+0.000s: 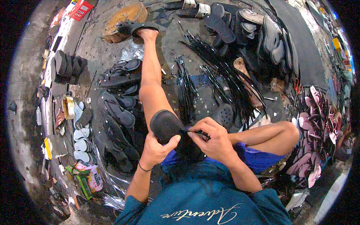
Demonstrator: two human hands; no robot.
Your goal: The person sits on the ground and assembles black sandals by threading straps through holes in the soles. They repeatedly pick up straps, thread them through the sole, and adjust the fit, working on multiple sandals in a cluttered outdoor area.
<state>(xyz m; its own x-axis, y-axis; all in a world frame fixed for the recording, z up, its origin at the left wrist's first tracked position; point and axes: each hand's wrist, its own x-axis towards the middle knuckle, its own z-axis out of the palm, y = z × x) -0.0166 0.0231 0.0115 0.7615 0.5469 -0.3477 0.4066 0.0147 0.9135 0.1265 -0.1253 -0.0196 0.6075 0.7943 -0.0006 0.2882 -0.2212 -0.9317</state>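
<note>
My left hand (pixel 154 152) is closed around a dark, rounded sandal sole (pixel 164 124) and tilts it up over my lap. The thumb presses on its near edge. At the sole's right side, my right hand (pixel 214 139) pinches a thin black strip (pixel 183 131) between thumb and fingers. Where exactly the strip meets the sole is too dark to make out. Beyond my hands, a bundle of shiny black strips (pixel 186 90) lies on the floor, with a larger bundle (pixel 221 63) to its right.
Finished-looking black sandals (pixel 116 108) are heaped left of my stretched leg. Dark and grey soles (pixel 268 35) pile up at the far right, pink sandals (pixel 309 131) at the right. A round wooden block (pixel 129 17) stands by my foot. Scissors (pixel 297 86) lie near the pink heap.
</note>
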